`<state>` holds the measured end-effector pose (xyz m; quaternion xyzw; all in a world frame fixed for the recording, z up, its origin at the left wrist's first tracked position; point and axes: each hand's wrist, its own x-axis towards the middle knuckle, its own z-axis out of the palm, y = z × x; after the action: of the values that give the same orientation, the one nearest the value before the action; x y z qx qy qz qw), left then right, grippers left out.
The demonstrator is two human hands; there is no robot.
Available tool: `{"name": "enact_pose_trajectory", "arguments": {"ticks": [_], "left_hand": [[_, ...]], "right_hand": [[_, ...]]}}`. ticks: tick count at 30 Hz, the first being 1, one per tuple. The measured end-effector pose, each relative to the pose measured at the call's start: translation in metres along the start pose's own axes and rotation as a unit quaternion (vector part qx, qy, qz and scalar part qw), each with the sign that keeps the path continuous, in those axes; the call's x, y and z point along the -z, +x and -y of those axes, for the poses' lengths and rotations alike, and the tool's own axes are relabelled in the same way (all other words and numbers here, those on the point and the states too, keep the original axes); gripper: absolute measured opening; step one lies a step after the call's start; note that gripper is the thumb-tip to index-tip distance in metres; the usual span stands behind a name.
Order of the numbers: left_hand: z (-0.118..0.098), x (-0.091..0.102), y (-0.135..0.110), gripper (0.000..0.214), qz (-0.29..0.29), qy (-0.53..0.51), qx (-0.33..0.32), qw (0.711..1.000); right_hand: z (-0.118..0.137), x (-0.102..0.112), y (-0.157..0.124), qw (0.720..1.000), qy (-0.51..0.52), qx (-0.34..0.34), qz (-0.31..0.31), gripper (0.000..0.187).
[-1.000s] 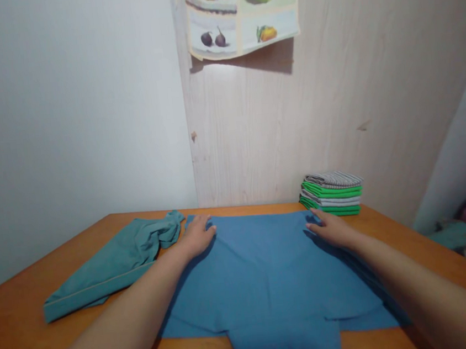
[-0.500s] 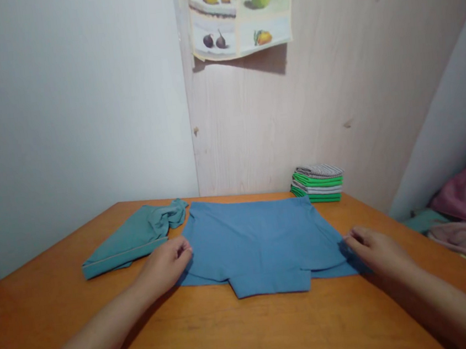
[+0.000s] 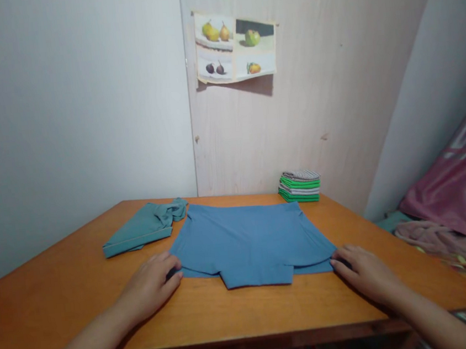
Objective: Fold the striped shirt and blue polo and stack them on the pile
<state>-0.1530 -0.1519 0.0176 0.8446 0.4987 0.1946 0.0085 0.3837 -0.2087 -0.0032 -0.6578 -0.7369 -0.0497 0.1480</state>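
Note:
A blue garment (image 3: 248, 239) lies spread flat on the orange wooden table (image 3: 239, 312). My left hand (image 3: 151, 286) rests at its near left corner, with the fingers curled onto the cloth's edge. At the near right corner, the fingertips of my right hand (image 3: 362, 272) are closed on the fabric. Both forearms reach in from the bottom of the view.
A crumpled teal garment (image 3: 145, 228) lies left of the blue one. A stack of folded green and grey striped cloths (image 3: 299, 185) stands at the table's back right by the wall. Pink and mixed fabrics (image 3: 456, 201) lie beyond the table's right edge.
Both hands have slid from the far corners of the blue garment back to its near corners. The view has pulled back and now shows the table's front edge.

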Motion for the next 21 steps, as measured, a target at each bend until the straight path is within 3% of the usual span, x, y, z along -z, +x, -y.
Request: {"name": "enact_pose_trajectory", "arguments": {"ticks": [5,9,11,15,18,21], "left_hand": [[-0.006,0.015,-0.04,0.03,0.032,-0.032,-0.005,0.999],[-0.005,0.021,-0.048,0.035,0.052,-0.101,0.015,0.993],[-0.003,0.023,-0.042,0.038,0.037,-0.157,0.055,0.985],[0.003,0.02,-0.015,0.036,-0.061,-0.256,0.153,0.953],[0.013,0.014,0.011,0.026,-0.11,-0.304,0.217,0.921],[0.026,0.006,0.04,0.022,-0.118,-0.319,0.263,0.903]], "right_hand": [[-0.007,0.008,-0.035,1.0,0.015,0.01,0.024,0.035],[-0.011,0.013,-0.038,0.995,0.085,-0.006,0.049,0.035],[-0.014,0.014,-0.028,0.99,0.129,-0.031,0.037,0.038],[-0.027,0.003,0.004,0.961,0.258,-0.097,-0.008,0.039],[-0.035,-0.011,0.034,0.912,0.358,-0.201,-0.012,0.033],[-0.034,-0.016,0.059,0.854,0.42,-0.308,-0.019,0.026]]}}
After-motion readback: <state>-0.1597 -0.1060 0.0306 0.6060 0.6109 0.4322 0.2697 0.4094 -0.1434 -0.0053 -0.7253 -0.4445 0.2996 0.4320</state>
